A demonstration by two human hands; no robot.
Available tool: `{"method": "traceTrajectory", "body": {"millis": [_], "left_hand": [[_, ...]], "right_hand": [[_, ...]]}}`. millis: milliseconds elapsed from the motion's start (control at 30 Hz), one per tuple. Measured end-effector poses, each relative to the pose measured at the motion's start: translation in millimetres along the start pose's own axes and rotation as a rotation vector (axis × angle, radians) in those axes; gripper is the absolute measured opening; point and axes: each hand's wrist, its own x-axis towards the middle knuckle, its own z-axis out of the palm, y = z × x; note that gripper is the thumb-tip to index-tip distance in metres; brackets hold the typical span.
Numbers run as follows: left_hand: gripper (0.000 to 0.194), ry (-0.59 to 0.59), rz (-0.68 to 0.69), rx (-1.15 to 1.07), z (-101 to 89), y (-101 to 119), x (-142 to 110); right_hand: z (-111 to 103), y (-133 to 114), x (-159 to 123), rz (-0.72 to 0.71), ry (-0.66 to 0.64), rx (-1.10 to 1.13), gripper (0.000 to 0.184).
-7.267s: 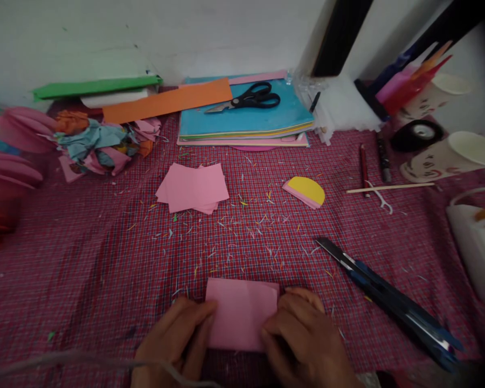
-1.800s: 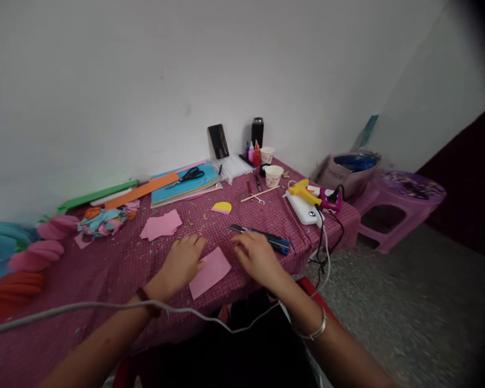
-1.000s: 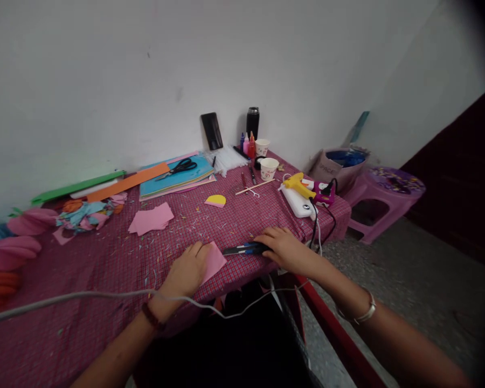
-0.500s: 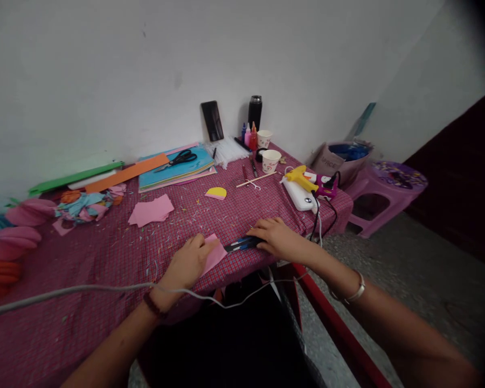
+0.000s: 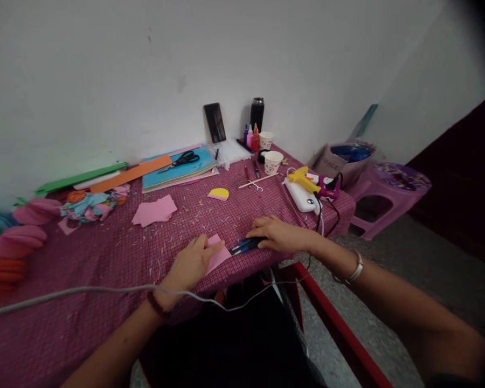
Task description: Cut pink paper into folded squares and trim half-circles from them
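Note:
My left hand (image 5: 189, 261) holds a piece of folded or stacked pink paper (image 5: 219, 257) against the table near its front edge, index finger stretched over the top. My right hand (image 5: 275, 233) is closed around a dark blue and black stapler (image 5: 246, 245). The stapler's narrow front end meets the right corner of the pink paper. Fingers hide the rear of the stapler and the paper's left part. Beyond my left hand lie a loose stack of pink paper sheets (image 5: 156, 210) and a yellow and pink half-round paper piece (image 5: 219, 193).
A white cable (image 5: 105, 289) runs across my left wrist. To the right are a yellow glue gun (image 5: 303, 179) and a white power bank-like box (image 5: 301, 196) with cords. Scissors (image 5: 186, 158) rest on coloured paper sheets (image 5: 178, 175); paper cups (image 5: 273, 161) stand behind. Paper flowers (image 5: 18, 241) lie left.
The camera view has shifted slightly, moving everything a little to the right. The stapler's front end still sits at the paper's corner, and both hands keep their hold.

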Motion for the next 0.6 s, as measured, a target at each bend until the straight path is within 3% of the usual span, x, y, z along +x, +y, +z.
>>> {"method": "traceTrajectory", "body": {"millis": [167, 600], "left_hand": [[0.046, -0.029, -0.015, -0.015, 2.7, -1, 1], [0.042, 0.036, 0.008, -0.046, 0.8, 3, -1]], "right_hand": [[10, -9, -6, 0.054, 0.086, -0.034, 0.036], [20, -27, -7, 0.067, 0.109, -0.007, 0.037]]}}
